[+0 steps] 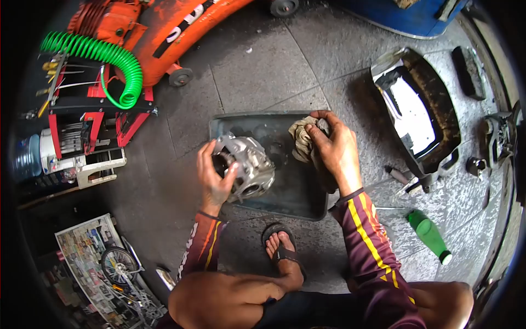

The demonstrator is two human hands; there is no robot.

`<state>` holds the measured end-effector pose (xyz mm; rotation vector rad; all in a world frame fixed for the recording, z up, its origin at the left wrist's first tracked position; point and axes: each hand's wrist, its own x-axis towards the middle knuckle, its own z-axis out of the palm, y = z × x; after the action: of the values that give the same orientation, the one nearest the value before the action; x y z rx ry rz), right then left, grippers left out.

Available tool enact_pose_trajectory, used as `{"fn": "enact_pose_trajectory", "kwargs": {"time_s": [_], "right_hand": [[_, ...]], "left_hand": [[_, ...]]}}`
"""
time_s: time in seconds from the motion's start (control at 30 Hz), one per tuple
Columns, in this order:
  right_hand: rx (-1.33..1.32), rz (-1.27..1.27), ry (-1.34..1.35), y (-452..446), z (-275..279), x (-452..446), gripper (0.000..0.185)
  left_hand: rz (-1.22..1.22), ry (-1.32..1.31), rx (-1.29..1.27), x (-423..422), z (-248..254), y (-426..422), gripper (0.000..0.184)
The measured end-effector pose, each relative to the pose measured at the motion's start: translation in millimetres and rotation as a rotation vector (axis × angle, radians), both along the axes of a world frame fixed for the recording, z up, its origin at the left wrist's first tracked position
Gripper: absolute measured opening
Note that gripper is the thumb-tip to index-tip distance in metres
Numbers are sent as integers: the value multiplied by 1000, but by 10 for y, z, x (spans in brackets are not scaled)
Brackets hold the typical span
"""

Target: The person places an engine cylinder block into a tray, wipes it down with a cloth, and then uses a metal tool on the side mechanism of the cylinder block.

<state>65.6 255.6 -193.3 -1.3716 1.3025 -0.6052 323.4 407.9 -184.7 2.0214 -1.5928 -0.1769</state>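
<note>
My left hand [212,178] grips a silvery cast metal housing [256,169] with round openings, thumb on the near side and fingers over its left edge. It is held over the left part of a shallow dark grey tray [301,189] on the floor; whether it touches the tray bottom I cannot tell. In my right hand [337,147] is a crumpled, stained beige rag [301,141], pinched between thumb and fingers above the tray's right end. The rag and the housing are apart. Something dark beneath my right hand is partly hidden.
An orange air compressor tank [183,35] and a green coiled hose [104,50] beside a red tool rack [94,129] stand far left. Rightward lie a large open metal casing [446,112], a green bottle [429,234] and small parts. My sandalled foot [282,249] is near the tray.
</note>
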Motion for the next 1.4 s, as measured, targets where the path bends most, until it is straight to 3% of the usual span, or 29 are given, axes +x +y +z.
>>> {"fn": "enact_pose_trajectory", "kwargs": {"time_s": [0.03,0.23,0.37,0.4,0.5,0.7,0.77,0.83,0.9,0.97,1.03,1.1,1.17,1.23,1.3,1.37,1.4], "right_hand": [[-131,-22,-62,35,-67,18,33],[-217,57,-198,481,-284,452,33],[-46,172,-424,980,-184,759,31],[-22,144,-443,1002,-209,809,22],[-90,73,-400,905,-448,1052,16],[-14,31,-123,821,-368,1070,18],[97,-130,-44,824,-496,932,17],[47,-196,-146,757,-469,839,18],[-116,-99,-112,762,-441,964,18],[-3,50,-59,798,-480,1114,19],[79,151,-228,787,-400,986,20],[-72,143,-332,923,-252,896,18],[193,198,-334,904,-173,809,21],[215,310,-363,883,-200,703,22],[135,220,-425,968,-288,780,22],[298,164,-276,865,-254,879,19],[168,87,-250,835,-340,1002,17]], "left_hand": [[27,67,43,52,25,61,66],[-135,-109,127,160,11,154,70],[-122,-119,127,138,29,147,70],[-139,-128,121,147,23,144,70],[-161,-131,110,164,28,151,69],[-150,-142,100,141,26,114,67],[-148,-131,78,138,30,121,67],[-154,-139,71,142,23,126,67],[-147,-134,93,134,40,168,67],[-143,-147,70,131,14,109,67],[-146,-152,64,146,8,143,67],[-145,-155,70,165,-16,139,67],[-148,-198,87,143,9,156,68],[-167,-197,90,149,8,141,68],[-182,-194,109,175,25,167,68],[-193,-145,83,182,1,169,67],[-206,-150,72,184,2,163,67]]}}
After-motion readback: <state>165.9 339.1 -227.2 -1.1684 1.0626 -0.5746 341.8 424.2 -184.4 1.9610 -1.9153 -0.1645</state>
